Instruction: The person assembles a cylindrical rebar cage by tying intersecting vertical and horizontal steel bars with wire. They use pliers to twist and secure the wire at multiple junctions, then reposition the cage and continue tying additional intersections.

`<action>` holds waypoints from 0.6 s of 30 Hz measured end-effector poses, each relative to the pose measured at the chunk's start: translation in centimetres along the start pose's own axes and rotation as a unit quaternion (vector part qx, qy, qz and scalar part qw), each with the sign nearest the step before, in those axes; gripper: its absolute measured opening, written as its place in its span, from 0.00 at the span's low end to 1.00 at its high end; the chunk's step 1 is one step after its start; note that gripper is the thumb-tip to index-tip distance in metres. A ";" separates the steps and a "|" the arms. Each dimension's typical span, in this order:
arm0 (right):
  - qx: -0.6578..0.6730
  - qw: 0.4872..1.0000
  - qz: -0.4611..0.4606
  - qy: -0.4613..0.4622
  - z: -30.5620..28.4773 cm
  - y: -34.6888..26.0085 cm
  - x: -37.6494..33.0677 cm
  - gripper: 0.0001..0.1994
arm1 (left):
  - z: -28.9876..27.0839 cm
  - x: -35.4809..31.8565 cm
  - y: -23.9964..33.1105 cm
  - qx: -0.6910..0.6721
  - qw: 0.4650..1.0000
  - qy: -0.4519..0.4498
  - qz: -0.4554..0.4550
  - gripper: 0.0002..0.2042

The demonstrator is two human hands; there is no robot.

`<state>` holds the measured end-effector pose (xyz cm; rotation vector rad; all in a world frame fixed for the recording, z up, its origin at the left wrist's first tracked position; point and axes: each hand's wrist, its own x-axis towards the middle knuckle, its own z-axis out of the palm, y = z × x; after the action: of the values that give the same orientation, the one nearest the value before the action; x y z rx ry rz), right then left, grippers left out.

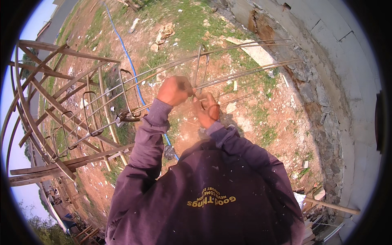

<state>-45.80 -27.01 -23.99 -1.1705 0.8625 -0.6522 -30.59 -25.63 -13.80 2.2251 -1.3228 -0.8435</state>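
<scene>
Long thin steel rebars (257,71) run across in front of me, from the wooden frame at left toward the wall at right. A bent steel stirrup (197,67) stands around them just beyond my hands. My left hand (175,90) is closed in a fist at the near bars, beside the foot of this stirrup. Close to it on the right, my right hand (206,109) has its fingers curled together just under the bars. Whatever the fingers grip is too small and blurred to name. Further left, another stirrup (123,87) hangs around the bars.
A wooden pole frame (67,107) supports the bars at left. The blue hose (122,43) snakes over the rubble-strewn ground beneath. To the right rise a rough stone footing (322,118) and a grey wall (361,73). A pale board (253,53) lies beside the footing.
</scene>
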 end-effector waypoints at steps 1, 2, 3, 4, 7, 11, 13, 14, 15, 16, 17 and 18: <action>-0.025 1.000 0.000 0.001 0.0 0.1 0.1 0.10 | 0.0 0.1 -0.2 -0.010 1.000 0.005 0.019 0.13; -0.033 0.999 -0.004 -0.001 0.0 0.2 0.2 0.10 | 0.1 0.3 -0.4 -0.004 1.000 0.015 0.017 0.13; -0.054 0.999 0.004 0.000 0.0 0.3 0.3 0.10 | 0.2 0.4 -0.5 0.002 1.000 0.024 0.015 0.12; -0.107 0.991 -0.081 0.018 0.1 0.4 0.5 0.10 | 0.3 0.5 -0.7 0.015 1.000 0.021 0.004 0.12; -0.245 0.943 -0.222 0.043 0.1 0.7 1.2 0.10 | 0.5 0.5 -1.0 -0.048 0.999 0.026 0.004 0.13; -0.229 0.939 -0.256 -0.028 -0.9 0.6 2.9 0.08 | 0.6 0.2 -0.9 -0.053 0.996 0.060 0.034 0.14; -0.212 0.933 -0.279 -0.080 -1.9 0.4 4.0 0.07 | 0.7 0.1 -0.8 -0.027 0.995 0.087 0.049 0.15; -0.213 0.929 -0.284 -0.108 -2.5 0.3 4.5 0.07 | 0.8 0.1 -0.7 -0.024 0.995 0.090 0.044 0.15; -0.223 0.922 -0.290 -0.128 -2.9 0.1 5.0 0.07 | 0.8 0.1 -0.6 -0.020 0.995 0.092 0.039 0.16; -0.212 0.922 -0.288 -0.150 -3.2 0.0 5.4 0.07 | 0.9 0.1 -0.5 -0.016 0.995 0.094 0.035 0.16; -0.209 0.920 -0.288 -0.163 -3.4 -0.1 5.6 0.08 | 0.9 0.1 -0.4 -0.015 0.994 0.101 0.035 0.16; -0.205 0.919 -0.288 -0.176 -3.6 -0.1 5.8 0.08 | 1.0 0.0 -0.3 -0.013 0.993 0.107 0.036 0.17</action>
<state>-45.77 -33.62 -25.75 -1.8928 0.3393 -0.7161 -31.05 -25.57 -14.72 2.1650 -1.2728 -0.5742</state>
